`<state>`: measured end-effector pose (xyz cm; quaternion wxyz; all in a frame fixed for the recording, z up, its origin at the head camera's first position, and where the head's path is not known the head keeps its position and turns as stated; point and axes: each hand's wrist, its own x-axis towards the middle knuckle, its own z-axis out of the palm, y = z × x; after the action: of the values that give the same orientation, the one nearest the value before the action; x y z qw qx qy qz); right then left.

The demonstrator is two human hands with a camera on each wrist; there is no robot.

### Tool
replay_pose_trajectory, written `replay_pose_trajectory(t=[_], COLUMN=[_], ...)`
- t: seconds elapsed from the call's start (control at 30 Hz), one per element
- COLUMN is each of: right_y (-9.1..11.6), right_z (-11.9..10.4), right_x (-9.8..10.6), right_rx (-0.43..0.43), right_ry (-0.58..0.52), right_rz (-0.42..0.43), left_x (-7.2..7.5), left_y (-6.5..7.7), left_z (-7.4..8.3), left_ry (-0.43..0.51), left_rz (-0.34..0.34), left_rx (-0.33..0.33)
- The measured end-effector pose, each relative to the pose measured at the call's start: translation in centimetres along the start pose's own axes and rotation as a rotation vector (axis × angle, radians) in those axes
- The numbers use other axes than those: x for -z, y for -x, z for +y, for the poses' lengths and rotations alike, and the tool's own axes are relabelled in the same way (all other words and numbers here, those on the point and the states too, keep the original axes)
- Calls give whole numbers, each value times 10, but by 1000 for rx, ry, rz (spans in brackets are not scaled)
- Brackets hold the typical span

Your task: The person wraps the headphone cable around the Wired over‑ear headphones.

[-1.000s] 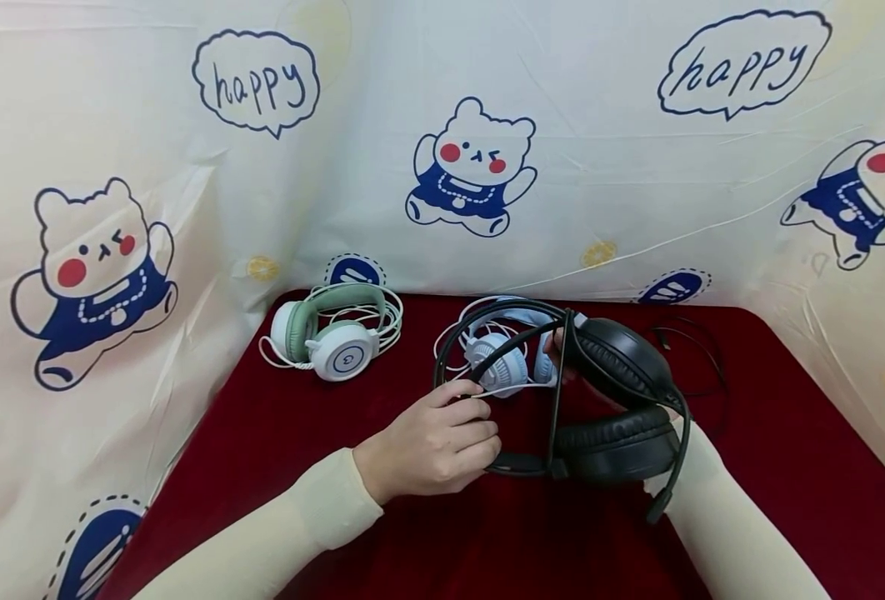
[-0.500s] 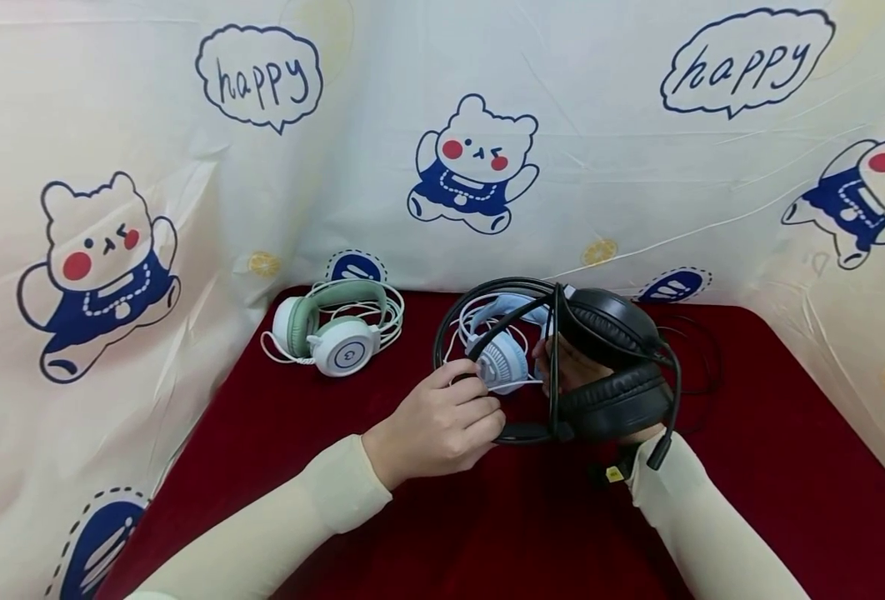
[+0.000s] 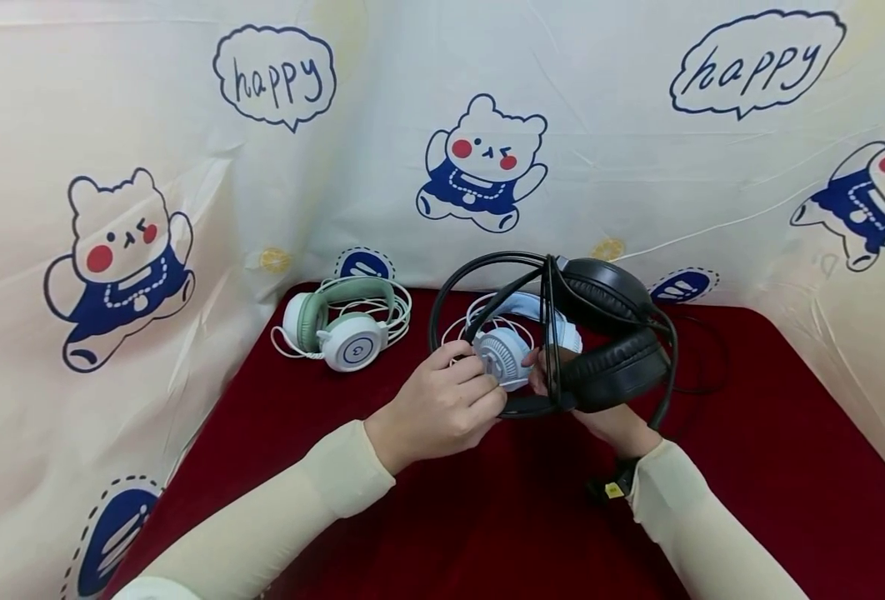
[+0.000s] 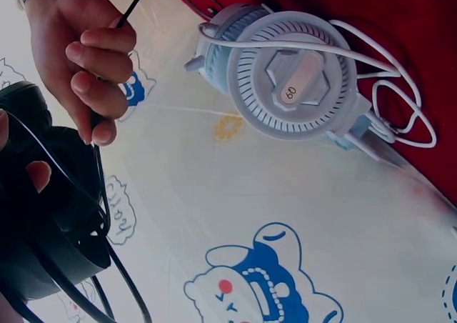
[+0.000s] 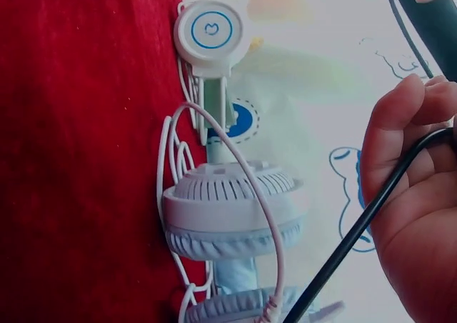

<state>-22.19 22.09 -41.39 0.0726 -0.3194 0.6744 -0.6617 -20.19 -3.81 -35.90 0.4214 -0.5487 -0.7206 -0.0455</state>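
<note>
In the head view a black headset (image 3: 615, 371) with a boom mic is held up off the table. My left hand (image 3: 442, 404) grips its headband at the left. Strands of black cable (image 3: 551, 333) run round the headset beside the earcups. Partly hidden behind it, my right hand (image 3: 611, 427) has its fingers curled. In the left wrist view those right-hand fingers pinch the black cable (image 4: 100, 176); in the right wrist view the cable also crosses the palm. Behind the headset stand light-blue headphones (image 3: 504, 354), partly covered.
Green-and-white headphones (image 3: 352, 342) with a coiled white cable lie at the table's back left. Loose black cable (image 3: 712, 367) trails over the dark red tabletop (image 3: 787, 450) at the right. A printed white cloth (image 3: 600, 125) hangs around the back and sides.
The black headset has risen slightly in the head view. My right hand has moved left and under the earcups, and more cable strands lie beside them. My left hand keeps its grip.
</note>
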Motion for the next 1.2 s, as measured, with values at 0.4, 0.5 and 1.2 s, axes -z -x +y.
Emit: replay_pose_trajectory(t=[0.4, 0.5, 1.2], right_y=[-6, -7, 0], right_z=[-2, -5, -8], right_x=[-19, -23, -34], right_rx=[-85, -95, -133], right_ry=[50, 57, 103], right_rz=[31, 49, 1], left_x=[-10, -11, -17], left_y=[2, 2, 6], left_z=[-6, -7, -22], left_ry=[-15, -23, -94], left_rz=[-16, -16, -26], left_rx=[18, 26, 43])
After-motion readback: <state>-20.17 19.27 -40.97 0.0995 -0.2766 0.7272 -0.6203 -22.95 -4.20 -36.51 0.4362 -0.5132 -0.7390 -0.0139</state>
